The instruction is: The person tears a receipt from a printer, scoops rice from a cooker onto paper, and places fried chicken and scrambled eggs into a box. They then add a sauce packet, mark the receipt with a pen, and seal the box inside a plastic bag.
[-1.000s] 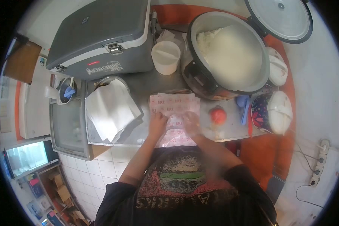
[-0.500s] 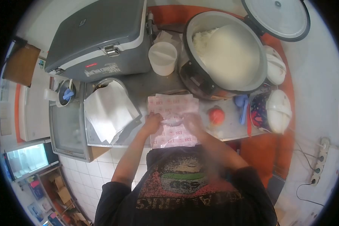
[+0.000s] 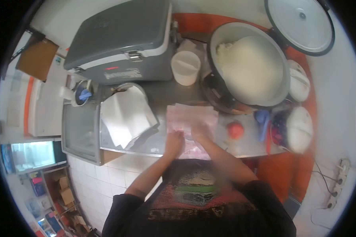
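Note:
A stack of pink printed paper wrappers (image 3: 194,118) lies on the steel counter (image 3: 158,142) in front of me. My left hand (image 3: 175,143) presses on the near part of the stack. My right hand (image 3: 201,134) rests close beside it on the same sheets, blurred by motion. Both hands have fingers bent onto the paper; whether a sheet is pinched cannot be told. A large pot of white rice (image 3: 250,69) stands behind the wrappers, its lid (image 3: 300,24) raised at the back.
A grey cooler box (image 3: 122,39) sits at the back left, a white tub (image 3: 186,67) beside it. White paper sheets (image 3: 126,116) lie left of the wrappers. A red round object (image 3: 235,129), blue scoop (image 3: 262,120) and white domed containers (image 3: 298,126) are on the right.
The view has shifted right and blurred. Both hands have drawn closer together and nearer to me on the pink wrappers.

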`<control>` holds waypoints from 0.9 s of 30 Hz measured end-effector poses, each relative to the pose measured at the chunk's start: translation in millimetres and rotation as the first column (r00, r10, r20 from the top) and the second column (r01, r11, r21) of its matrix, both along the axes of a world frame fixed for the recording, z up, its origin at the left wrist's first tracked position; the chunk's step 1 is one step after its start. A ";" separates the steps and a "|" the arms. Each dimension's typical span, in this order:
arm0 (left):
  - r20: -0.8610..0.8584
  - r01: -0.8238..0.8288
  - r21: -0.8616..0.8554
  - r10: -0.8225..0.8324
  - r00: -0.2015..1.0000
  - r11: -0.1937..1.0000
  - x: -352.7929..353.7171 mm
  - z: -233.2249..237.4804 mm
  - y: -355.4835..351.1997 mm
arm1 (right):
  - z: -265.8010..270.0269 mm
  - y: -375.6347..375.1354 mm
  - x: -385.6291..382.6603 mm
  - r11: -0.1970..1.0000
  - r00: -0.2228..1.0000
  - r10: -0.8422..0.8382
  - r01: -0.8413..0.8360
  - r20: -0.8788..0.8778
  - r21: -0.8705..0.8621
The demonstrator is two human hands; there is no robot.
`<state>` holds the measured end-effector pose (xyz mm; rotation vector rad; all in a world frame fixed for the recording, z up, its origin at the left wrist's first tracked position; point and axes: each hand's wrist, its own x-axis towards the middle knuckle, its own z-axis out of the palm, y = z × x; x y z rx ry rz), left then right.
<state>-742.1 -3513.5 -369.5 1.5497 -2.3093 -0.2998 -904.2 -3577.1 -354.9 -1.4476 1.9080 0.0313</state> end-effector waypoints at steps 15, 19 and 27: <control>-0.510 0.153 0.857 0.853 0.112 0.492 -20.8 37.5 31.2 | 5.5 36.4 15.2 0.882 0.806 0.126 0.177 0.579 -0.438; -0.523 0.167 0.836 0.851 -0.047 0.523 -25.9 41.5 29.6 | 40.5 33.2 15.6 0.940 0.734 0.070 0.179 0.676 -0.292; -0.534 0.335 0.813 0.840 0.099 0.477 -33.0 6.1 45.6 | 6.9 17.0 -21.4 0.985 0.719 0.091 -0.169 0.690 0.046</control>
